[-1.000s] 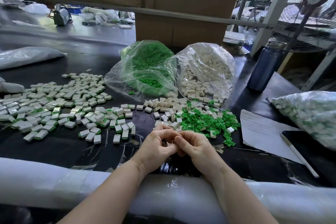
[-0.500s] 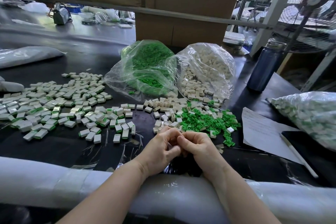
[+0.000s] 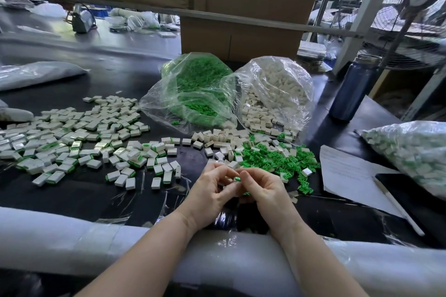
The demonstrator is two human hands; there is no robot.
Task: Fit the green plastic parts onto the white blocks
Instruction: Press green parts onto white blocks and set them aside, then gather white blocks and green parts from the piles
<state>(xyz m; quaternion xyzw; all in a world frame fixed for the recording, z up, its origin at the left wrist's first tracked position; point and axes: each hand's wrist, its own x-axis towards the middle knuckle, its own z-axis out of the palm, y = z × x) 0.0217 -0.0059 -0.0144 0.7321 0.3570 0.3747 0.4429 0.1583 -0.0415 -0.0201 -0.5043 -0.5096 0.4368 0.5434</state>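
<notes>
At nine o'clock on the black table [image 3: 79, 190], the wide scatter of finished white rectangular blocks with green edges [image 3: 72, 137] is lying just as it was a second ago. At the centre, the left hand [image 3: 210, 196] is now sitting slightly apart from the right hand [image 3: 266, 191], where a moment earlier the two were pressed knuckle to knuckle; the fingertips [image 3: 231, 173] of both are curling inward and pinching one small white block with a green plastic part [image 3: 237, 179] showing at its top, now uncovered between them. Both wrists are resting on the white foam padding [image 3: 72, 236] along the near edge at six o'clock. At twelve o'clock the clear bag of green plastic parts [image 3: 198, 89] and the clear bag of white blocks [image 3: 277, 89] are standing unchanged, side by side and touching. At two o'clock from the hands, the loose pile of green parts [image 3: 287, 161] is mixing with bare white blocks [image 3: 217, 137]. At three o'clock a white paper sheet [image 3: 347, 176] is lying flat.
</notes>
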